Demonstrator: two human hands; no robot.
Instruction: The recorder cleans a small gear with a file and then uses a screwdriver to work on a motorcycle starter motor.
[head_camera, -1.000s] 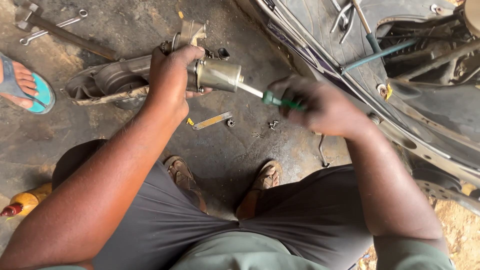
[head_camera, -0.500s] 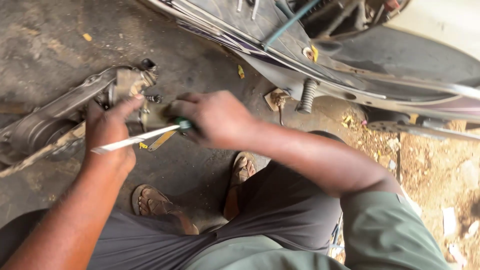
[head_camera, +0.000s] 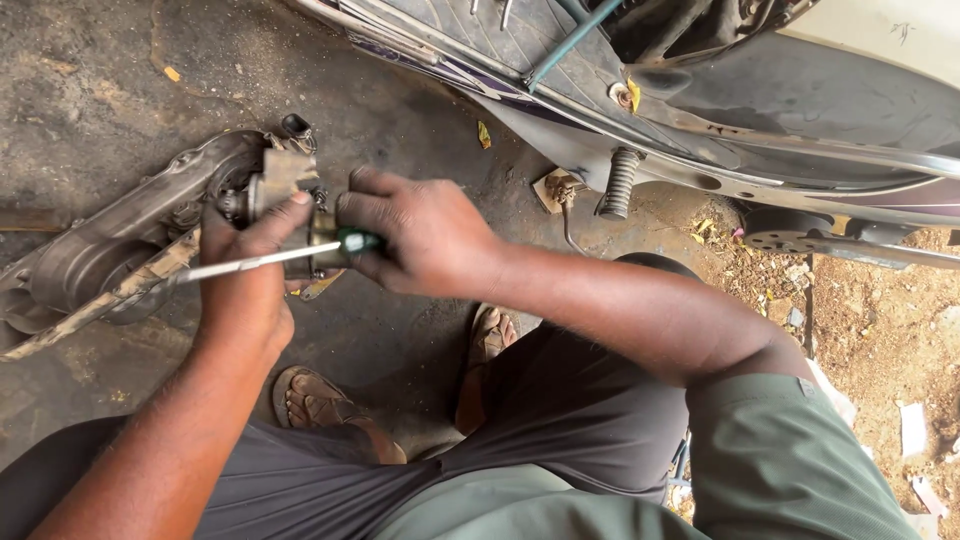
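The floor (head_camera: 90, 90) is dark, stained concrete, giving way on the right to dirt (head_camera: 880, 330) strewn with paper scraps and dry leaves. A scooter (head_camera: 760, 110) stands across the top of the view, its underside and a coiled spring (head_camera: 620, 183) showing. On the floor at left lies one long metal engine casing (head_camera: 110, 260), grimy and open.

One person squats here, two sandals (head_camera: 330, 410) planted on the concrete. The left hand (head_camera: 245, 280) is closed around a small metal part (head_camera: 285, 200), thumb pressed over its top, holding it just above the casing's near end. The right hand (head_camera: 420, 235) is wrapped tight around the green handle of one screwdriver (head_camera: 270, 260); its shaft runs leftward across the left hand's fingers, the tip pointing toward the casing. Both hands sit close together, nearly touching, over the floor in front of the knees.
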